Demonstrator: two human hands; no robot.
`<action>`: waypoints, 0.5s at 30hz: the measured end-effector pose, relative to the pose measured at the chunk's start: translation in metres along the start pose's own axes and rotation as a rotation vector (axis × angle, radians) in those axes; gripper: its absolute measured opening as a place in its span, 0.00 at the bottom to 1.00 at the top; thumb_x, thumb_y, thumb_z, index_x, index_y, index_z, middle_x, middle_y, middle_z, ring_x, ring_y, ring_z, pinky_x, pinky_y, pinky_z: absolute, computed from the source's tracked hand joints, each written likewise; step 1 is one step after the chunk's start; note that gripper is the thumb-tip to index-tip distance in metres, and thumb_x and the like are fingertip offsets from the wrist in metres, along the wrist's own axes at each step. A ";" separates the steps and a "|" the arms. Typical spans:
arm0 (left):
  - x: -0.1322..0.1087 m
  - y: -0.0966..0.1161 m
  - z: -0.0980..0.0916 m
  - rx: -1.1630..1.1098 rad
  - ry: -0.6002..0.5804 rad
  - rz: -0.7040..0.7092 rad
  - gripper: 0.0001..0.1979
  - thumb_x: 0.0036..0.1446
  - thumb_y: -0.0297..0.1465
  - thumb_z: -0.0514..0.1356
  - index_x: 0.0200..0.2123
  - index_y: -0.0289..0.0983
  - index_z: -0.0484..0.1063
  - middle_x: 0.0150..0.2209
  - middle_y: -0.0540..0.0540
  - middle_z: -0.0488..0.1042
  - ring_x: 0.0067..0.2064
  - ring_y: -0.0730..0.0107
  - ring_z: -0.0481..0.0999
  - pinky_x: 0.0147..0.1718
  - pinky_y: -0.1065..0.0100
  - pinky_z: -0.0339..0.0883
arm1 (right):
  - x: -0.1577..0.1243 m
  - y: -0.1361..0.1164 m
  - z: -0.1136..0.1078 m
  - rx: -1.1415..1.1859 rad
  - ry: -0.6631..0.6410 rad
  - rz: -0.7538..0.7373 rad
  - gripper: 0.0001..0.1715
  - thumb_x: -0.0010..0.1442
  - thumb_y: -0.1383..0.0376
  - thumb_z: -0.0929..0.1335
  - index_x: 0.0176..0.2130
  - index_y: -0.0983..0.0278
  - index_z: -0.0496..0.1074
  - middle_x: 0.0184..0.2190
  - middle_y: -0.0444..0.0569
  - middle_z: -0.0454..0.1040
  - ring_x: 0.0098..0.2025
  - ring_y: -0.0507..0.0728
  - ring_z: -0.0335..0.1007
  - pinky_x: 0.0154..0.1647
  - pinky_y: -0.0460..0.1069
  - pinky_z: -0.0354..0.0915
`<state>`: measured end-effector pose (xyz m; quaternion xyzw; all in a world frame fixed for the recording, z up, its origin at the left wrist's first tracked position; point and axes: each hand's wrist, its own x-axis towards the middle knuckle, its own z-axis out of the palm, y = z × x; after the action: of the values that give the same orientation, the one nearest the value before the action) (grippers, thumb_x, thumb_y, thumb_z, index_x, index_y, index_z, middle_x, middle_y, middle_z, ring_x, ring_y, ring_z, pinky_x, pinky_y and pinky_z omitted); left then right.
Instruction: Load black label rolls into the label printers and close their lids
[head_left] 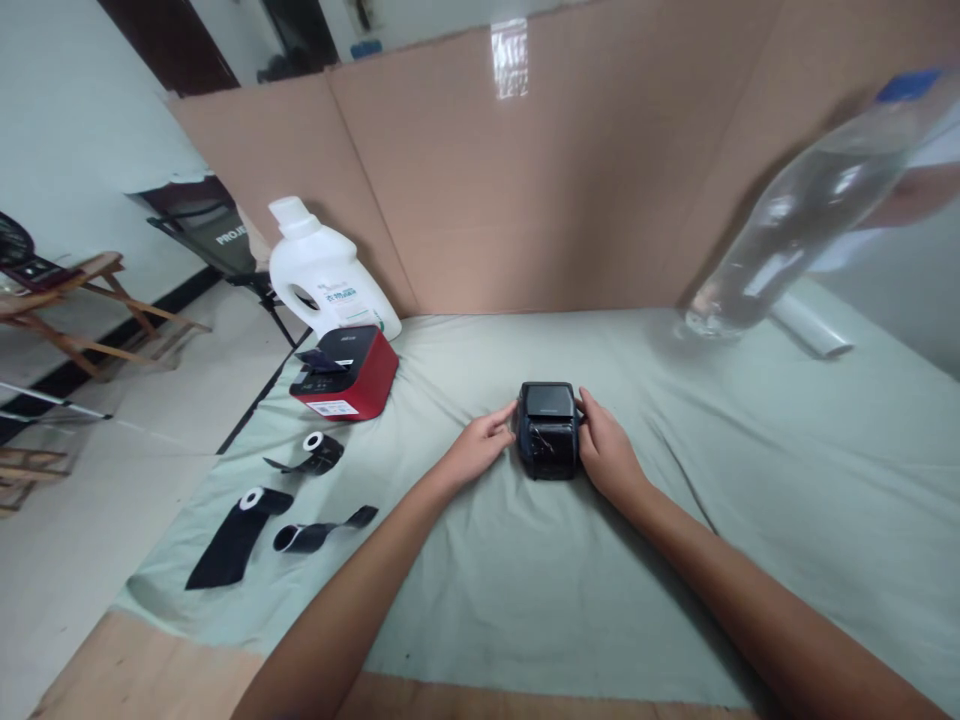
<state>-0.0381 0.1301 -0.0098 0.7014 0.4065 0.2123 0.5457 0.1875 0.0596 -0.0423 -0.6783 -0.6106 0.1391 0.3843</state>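
Note:
A small black box-shaped device that looks like a portable label printer (549, 445) rests upright on the pale green cloth (480, 590), in the middle of the head view. My left hand (481, 445) touches its left side with the fingertips, index finger stretched forward. Against the right side, my right hand (606, 445) is pressed with its fingers bent around the edge. Between them, both hands hold the printer; the fingertips on its right side are partly hidden.
A red and black printer-like box (379, 375) stands at left before a white detergent bottle (330, 275). Several black rolls (324, 455) lie partly unwound nearby. Cardboard (465, 190) walls the back. A tilted clear bottle (810, 220), a white tube (814, 325) and another person's arm (919, 195) are at right.

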 end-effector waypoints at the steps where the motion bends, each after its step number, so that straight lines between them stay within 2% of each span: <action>1: -0.001 -0.001 0.001 0.024 0.002 0.021 0.35 0.62 0.30 0.56 0.72 0.35 0.58 0.26 0.54 0.65 0.29 0.72 0.61 0.34 0.71 0.59 | 0.000 -0.001 0.000 0.006 0.001 0.004 0.35 0.65 0.67 0.57 0.69 0.67 0.60 0.55 0.63 0.76 0.57 0.67 0.72 0.59 0.66 0.67; 6: -0.002 -0.001 0.004 0.194 0.040 0.074 0.36 0.60 0.29 0.56 0.72 0.37 0.57 0.25 0.56 0.60 0.28 0.73 0.58 0.32 0.72 0.56 | -0.001 -0.006 -0.003 0.027 -0.011 0.021 0.34 0.66 0.66 0.56 0.68 0.71 0.60 0.56 0.65 0.75 0.58 0.67 0.72 0.59 0.65 0.67; 11: 0.001 0.000 0.007 0.340 0.111 0.114 0.34 0.59 0.27 0.55 0.70 0.38 0.62 0.26 0.55 0.62 0.29 0.71 0.60 0.33 0.71 0.57 | -0.001 -0.007 -0.002 0.012 -0.005 -0.003 0.33 0.67 0.66 0.55 0.68 0.69 0.60 0.55 0.64 0.75 0.57 0.67 0.71 0.56 0.64 0.69; 15: 0.001 -0.004 0.011 0.364 0.159 0.119 0.33 0.60 0.27 0.53 0.70 0.37 0.62 0.27 0.54 0.64 0.30 0.71 0.62 0.33 0.71 0.58 | -0.002 -0.009 -0.003 -0.036 -0.032 0.001 0.35 0.65 0.68 0.56 0.69 0.70 0.58 0.55 0.65 0.75 0.56 0.67 0.71 0.55 0.63 0.69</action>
<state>-0.0302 0.1248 -0.0173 0.7922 0.4376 0.2218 0.3629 0.1825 0.0567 -0.0350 -0.6832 -0.6187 0.1394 0.3620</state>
